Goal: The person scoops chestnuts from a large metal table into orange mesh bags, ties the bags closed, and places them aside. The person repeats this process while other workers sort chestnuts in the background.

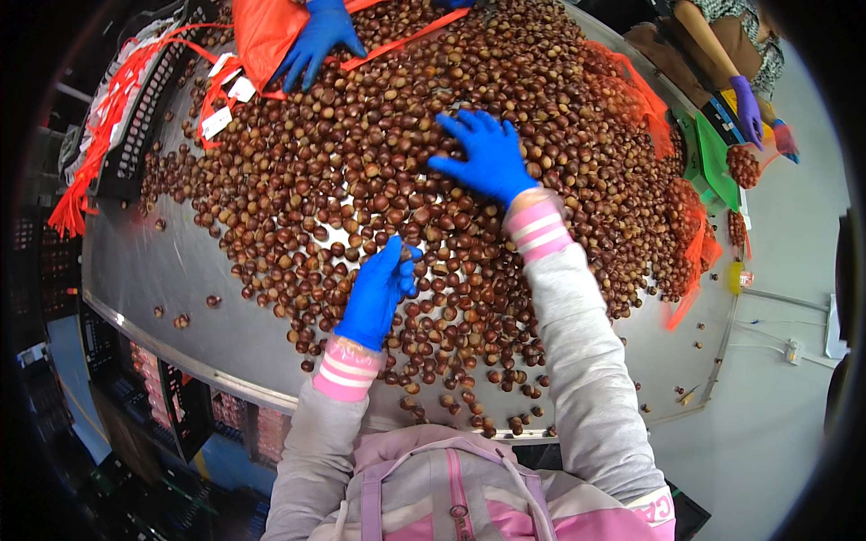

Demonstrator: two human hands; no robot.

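Note:
A broad heap of brown chestnuts is spread over a metal table. My left hand, in a blue glove, is above the near part of the heap with its fingers curled. A chestnut shows between its thumb and fingers. Farther forward, my right hand, also blue-gloved, lies palm down over the nuts with fingers spread. Whether it touches them is hard to tell, and its palm side is hidden.
Across the table, a co-worker's blue-gloved hand is beside a red bag. Red mesh bags of chestnuts lie at right, near a green scoop-like tray. Another person's purple-gloved hand is there. A black crate stands at left.

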